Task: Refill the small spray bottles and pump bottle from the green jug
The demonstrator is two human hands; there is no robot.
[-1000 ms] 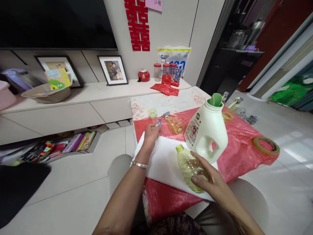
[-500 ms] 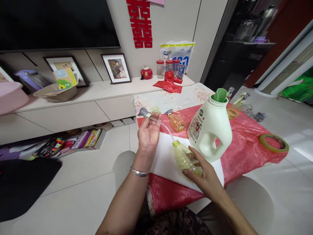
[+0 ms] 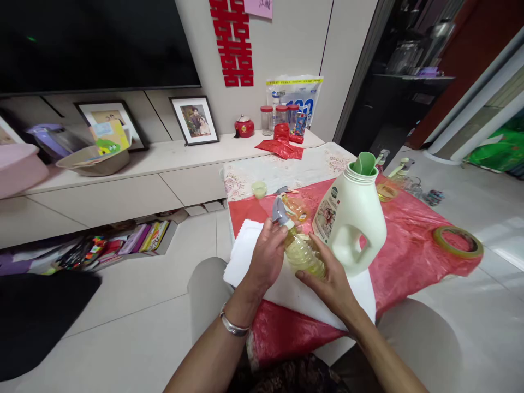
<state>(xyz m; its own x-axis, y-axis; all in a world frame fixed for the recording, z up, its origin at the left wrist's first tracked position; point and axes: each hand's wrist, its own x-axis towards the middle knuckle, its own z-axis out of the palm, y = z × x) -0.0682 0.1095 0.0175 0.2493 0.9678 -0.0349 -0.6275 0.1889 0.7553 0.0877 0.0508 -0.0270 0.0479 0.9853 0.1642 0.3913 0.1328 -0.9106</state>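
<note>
A clear ribbed bottle [image 3: 303, 254] with yellowish liquid leans over the white cloth [image 3: 245, 256], and my right hand [image 3: 333, 281] is wrapped around its side. My left hand [image 3: 268, 254] closes on the collar of a grey spray head [image 3: 280, 210], which sits at the bottle's neck. Whether the collar is threaded on, I cannot tell. Just right of the bottle stands a large pale green jug [image 3: 354, 218] with a green measuring cup [image 3: 365, 163] in its mouth. Behind the spray head lies an orange-tinted bottle [image 3: 295, 207], partly hidden.
A small pale cup [image 3: 259, 189] stands at the table's back left. A tape roll [image 3: 458, 241] lies on the red table cover [image 3: 409, 234] at right. Beyond the table, a long cabinet [image 3: 196, 155] carries jars, a red pot and picture frames.
My left hand has brought the spray head down to the bottle's neck, and its tube no longer shows outside. The bottle has moved slightly left and up in my right hand.
</note>
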